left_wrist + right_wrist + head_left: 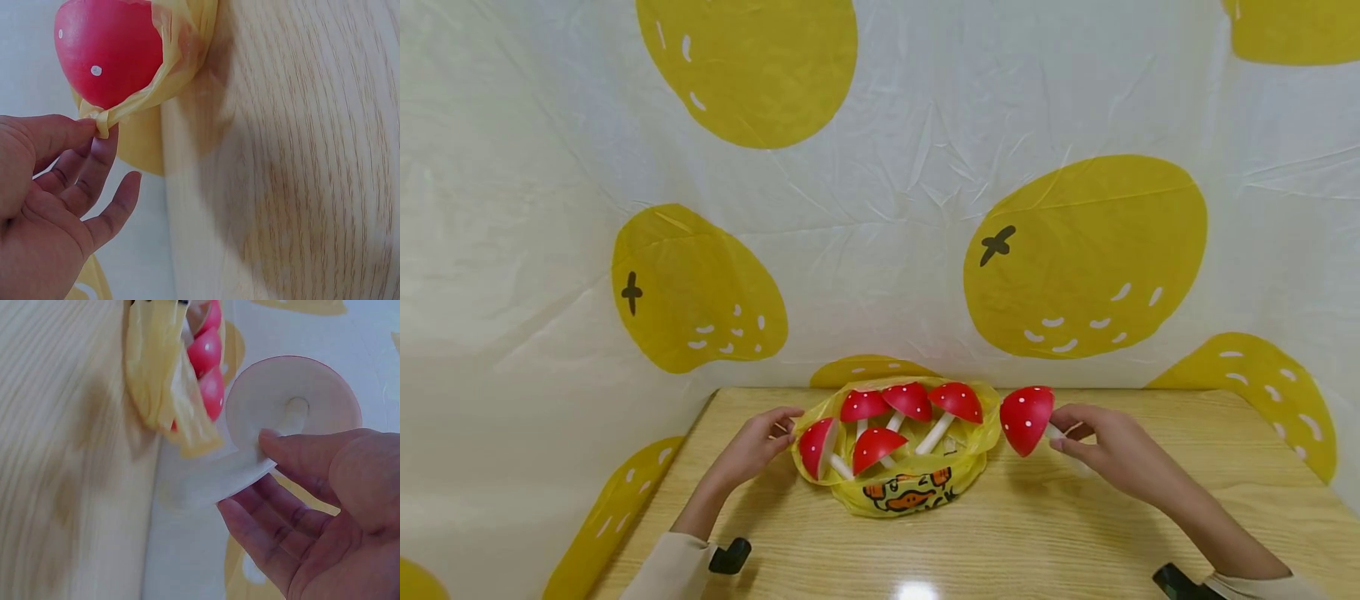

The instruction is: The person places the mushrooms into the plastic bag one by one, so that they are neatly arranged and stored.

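Note:
A yellow plastic bag (972,473) stands with its mouth spread wide on the wooden table. Several toy mushrooms (955,400) with red, white-dotted caps and white stems lie inside it. At the bag's left rim, my left hand (756,446) pinches the plastic edge (104,122) between thumb and finger, beside a red cap (115,53). To the right of the bag, my right hand (1112,450) holds another mushroom (1026,419) by its stem, cap toward the bag. The right wrist view shows that mushroom's pale underside (262,394) and the thumb on its stem.
The wooden table (820,550) runs back to a pale sheet (880,283) printed with large yellow fruit shapes, which hangs behind and at the left. Dark wrist devices (730,556) sit at both sleeves.

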The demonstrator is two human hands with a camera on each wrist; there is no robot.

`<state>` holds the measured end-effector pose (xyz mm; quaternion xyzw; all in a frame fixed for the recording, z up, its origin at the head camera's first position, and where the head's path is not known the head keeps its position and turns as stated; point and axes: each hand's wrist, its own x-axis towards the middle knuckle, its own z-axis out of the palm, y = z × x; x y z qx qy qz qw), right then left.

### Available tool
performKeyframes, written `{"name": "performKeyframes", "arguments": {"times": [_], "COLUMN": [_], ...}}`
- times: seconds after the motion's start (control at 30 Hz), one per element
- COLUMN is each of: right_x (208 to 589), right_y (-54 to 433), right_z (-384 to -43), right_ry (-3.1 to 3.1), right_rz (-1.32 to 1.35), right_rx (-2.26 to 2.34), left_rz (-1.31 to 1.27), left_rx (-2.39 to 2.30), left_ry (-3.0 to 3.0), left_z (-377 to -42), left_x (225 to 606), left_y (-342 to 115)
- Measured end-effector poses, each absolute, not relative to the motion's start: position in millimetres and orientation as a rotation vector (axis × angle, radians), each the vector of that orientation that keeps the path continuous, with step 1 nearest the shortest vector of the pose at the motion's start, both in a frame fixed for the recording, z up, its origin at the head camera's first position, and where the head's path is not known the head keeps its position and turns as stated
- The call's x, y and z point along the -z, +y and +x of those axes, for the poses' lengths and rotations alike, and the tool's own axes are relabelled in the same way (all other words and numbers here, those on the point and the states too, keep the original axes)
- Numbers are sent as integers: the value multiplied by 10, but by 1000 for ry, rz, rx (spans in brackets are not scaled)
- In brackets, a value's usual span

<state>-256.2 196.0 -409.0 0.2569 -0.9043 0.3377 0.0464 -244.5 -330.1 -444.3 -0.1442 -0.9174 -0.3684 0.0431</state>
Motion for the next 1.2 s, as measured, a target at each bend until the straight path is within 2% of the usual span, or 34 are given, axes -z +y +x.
{"name": "performKeyframes", "arguments": {"times": [0.53,0.9,1.2], "right_x": [4008,4207,4430], "right_y": [1139,765,596], "right_z": [-2847,-2953,-2885], "right_ry": [-2663,-2571,-2515], "right_rz": [961,1075,916], "right_rx": [-1155,-1330,-1078], "left_rz": [-402,-403,-400], "left_rx": [1114,1136,1127], "left_ry": [-2842,-2840,-2843], "left_z": [-2456,-2428,-2405], "left_x": [4378,4373,4369], "left_y": [-3309,-3317,-3315]}}
